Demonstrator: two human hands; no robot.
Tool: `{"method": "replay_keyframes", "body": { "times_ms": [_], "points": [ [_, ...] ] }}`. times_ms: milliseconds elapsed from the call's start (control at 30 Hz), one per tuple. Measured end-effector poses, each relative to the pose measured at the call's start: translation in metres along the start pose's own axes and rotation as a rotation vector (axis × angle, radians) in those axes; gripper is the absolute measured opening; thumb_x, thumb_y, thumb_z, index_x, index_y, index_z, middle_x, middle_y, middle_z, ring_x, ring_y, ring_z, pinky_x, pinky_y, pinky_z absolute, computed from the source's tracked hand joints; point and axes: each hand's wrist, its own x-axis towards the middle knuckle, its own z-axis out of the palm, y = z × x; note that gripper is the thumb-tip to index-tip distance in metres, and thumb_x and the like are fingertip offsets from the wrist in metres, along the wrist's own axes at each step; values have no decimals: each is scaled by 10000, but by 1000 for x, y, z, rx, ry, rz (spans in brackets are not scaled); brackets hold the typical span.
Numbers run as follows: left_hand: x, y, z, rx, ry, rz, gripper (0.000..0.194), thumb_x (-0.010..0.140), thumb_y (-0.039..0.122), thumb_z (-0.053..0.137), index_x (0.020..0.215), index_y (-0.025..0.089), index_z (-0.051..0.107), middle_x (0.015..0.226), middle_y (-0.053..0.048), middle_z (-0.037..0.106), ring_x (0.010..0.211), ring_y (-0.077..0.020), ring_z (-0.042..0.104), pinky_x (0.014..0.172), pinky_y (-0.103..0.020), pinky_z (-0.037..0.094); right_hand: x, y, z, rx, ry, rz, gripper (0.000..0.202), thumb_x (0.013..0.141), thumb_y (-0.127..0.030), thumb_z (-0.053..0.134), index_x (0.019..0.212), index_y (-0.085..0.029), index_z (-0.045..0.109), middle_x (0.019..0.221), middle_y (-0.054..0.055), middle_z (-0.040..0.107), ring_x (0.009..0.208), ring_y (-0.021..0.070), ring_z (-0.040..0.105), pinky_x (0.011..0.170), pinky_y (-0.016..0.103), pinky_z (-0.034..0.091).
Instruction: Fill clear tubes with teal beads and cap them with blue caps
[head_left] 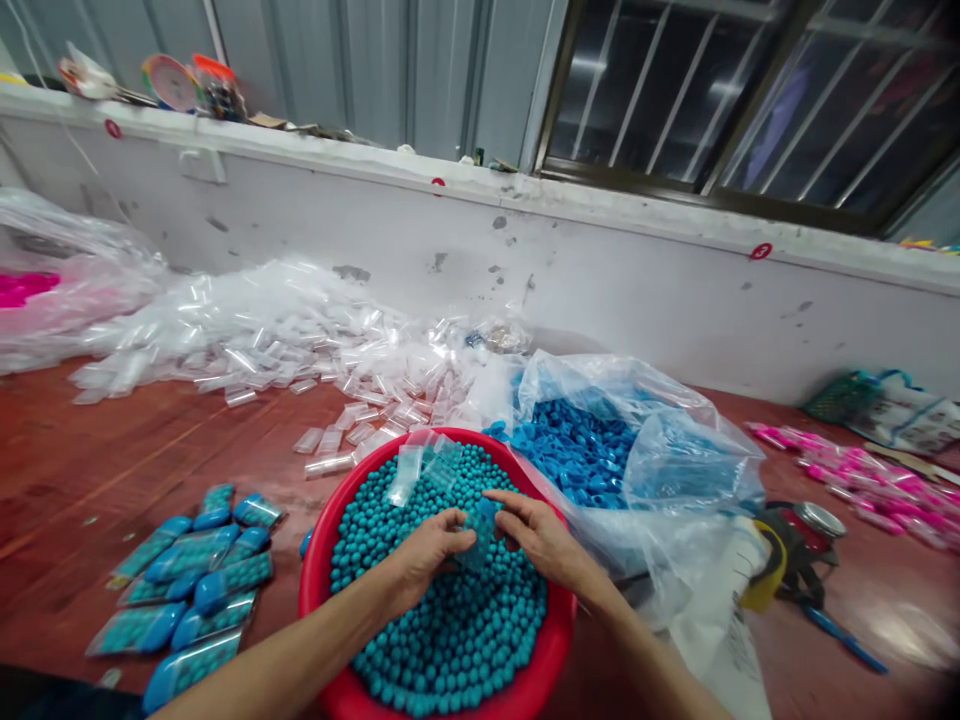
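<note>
Your left hand [429, 556] and right hand [538, 532] grip a small translucent blue plastic container [480, 530] between the fingertips, above the turquoise beads [450, 635] in the red basin [310, 575]; clear plastic sleeves [406, 476] lie on the beads; blue caps [574, 448] fill an open bag [686, 455] beside the basin.

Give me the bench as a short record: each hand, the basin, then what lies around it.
Left hand: fingers on a small blue-tinted piece over the basin
Right hand: fingers at the same piece; exact grip unclear
Basin: red basin of teal beads, clear sleeves lying on top
Left: filled packs with blue ends, grouped on the red table
Behind: heap of clear sleeves against the wall
Right: open plastic bag of blue parts; pink items farther off
</note>
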Motion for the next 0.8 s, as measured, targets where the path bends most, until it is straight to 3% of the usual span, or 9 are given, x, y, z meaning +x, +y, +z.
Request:
{"method": "replay_keyframes", "body": {
  "times_ms": [167,233,367,500,667,800],
  "points": [
    [-8,-5,-2,132,-17,31,301,661,413,570,795,180,434,575,49,541,451,-104,523,438,-203,315,-7,-19,1,-633,-11,-108,339,828,-144,383,1105,-185,574,826,77,628,785,197,577,696,305,447],
    [-11,-5,-4,183,-7,43,316,673,445,546,788,179,420,564,50,534,415,-100,515,393,-191,299,-10,-24,0,-752,-16,-96,340,820,-121,381,1089,-174,582,853,97,632,818,217,582,723,328,445],
    [-16,-3,-6,178,-6,65,287,697,418,525,797,175,410,625,33,553,457,-104,547,371,-175,299,-12,-27,4,-445,55,-99,318,843,-186,395,1122,-177,548,933,72,638,844,178,585,755,283,443],
    [-23,-2,0,172,-15,142,253,719,381,508,826,176,405,608,56,507,458,-95,533,365,-169,325,-10,-23,19,-117,93,-12,293,842,-245,399,1051,-192,597,704,12,623,599,133,561,572,234,450],
    [-31,-2,7,127,-32,181,291,734,341,501,952,180,398,704,37,531,467,-86,524,359,-177,387,-7,-16,32,272,147,144,286,788,-316,473,940,-151,650,604,4,582,554,145,557,476,232,459],
    [-33,-1,8,22,-28,158,456,720,371,530,1092,172,357,688,31,547,427,-77,505,340,-170,377,-9,-16,34,265,194,97,289,799,-344,474,913,-158,663,626,8,605,577,147,571,494,228,462]
  ]
}}
